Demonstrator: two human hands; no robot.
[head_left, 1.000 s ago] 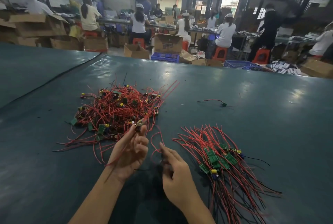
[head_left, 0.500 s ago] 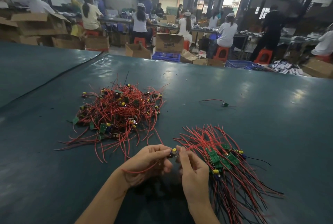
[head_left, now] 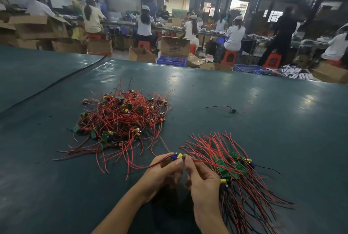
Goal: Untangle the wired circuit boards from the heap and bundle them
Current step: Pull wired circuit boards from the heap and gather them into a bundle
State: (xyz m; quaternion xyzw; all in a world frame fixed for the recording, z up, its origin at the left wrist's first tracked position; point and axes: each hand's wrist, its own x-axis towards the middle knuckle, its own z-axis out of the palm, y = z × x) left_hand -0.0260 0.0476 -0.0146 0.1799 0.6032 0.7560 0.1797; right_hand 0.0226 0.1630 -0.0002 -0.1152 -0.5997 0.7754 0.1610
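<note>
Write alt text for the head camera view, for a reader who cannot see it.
The left hand and right hand pinch one wired circuit board together above a dark green table. A tangled heap of red-wired boards lies farther back on the left; a straightened bundle lies at the right.

Cardboard boxes (head_left: 175,46), blue crates (head_left: 171,61), red stools (head_left: 228,57)

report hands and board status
Left hand and right hand pinch one small red-wired circuit board. Tangled red-wire heap ahead left; sorted bundle by right hand. Stray heap ends near held wire.

Dim hall, ceiling-lamp glare, warped edges
</note>
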